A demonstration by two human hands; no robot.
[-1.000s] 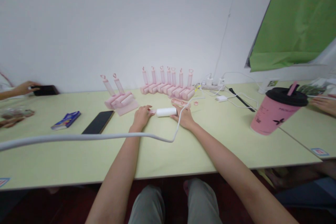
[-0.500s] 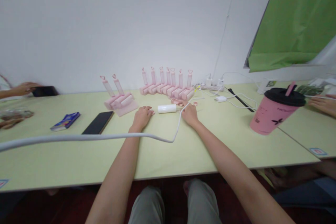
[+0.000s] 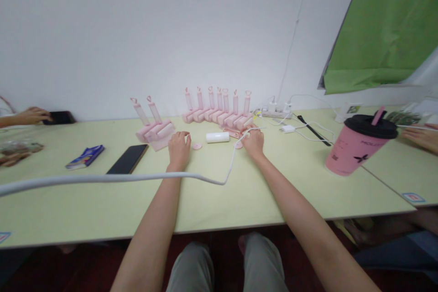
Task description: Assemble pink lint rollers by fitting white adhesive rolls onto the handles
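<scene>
My left hand [image 3: 179, 149] rests on the table with its fingers bent and apart, beside the right edge of a pink translucent sheet [image 3: 160, 144]. Just right of it lies a small pink disc [image 3: 197, 146]. A smooth white cylinder [image 3: 217, 138] lies on its side between my hands. My right hand [image 3: 253, 142] reaches to flat pink pieces [image 3: 232, 132] by the pink row, its fingers partly behind a white cable [image 3: 233, 157]. Another pink disc [image 3: 238, 145] lies beside this hand. Nothing shows held in either hand.
Several pink stands with upright tubes [image 3: 219, 116] line the wall, with two more [image 3: 155, 130] to the left. A phone [image 3: 128, 159], a blue packet [image 3: 85, 157], a pink cup [image 3: 361, 146] and a charger [image 3: 288, 129] surround the workspace. Other people's hands are at both sides.
Both hands have moved away from the white cylinder, the left one leftward, the right one slightly right and farther forward. Pink discs now show at both sides of the cylinder, which has shifted slightly back.
</scene>
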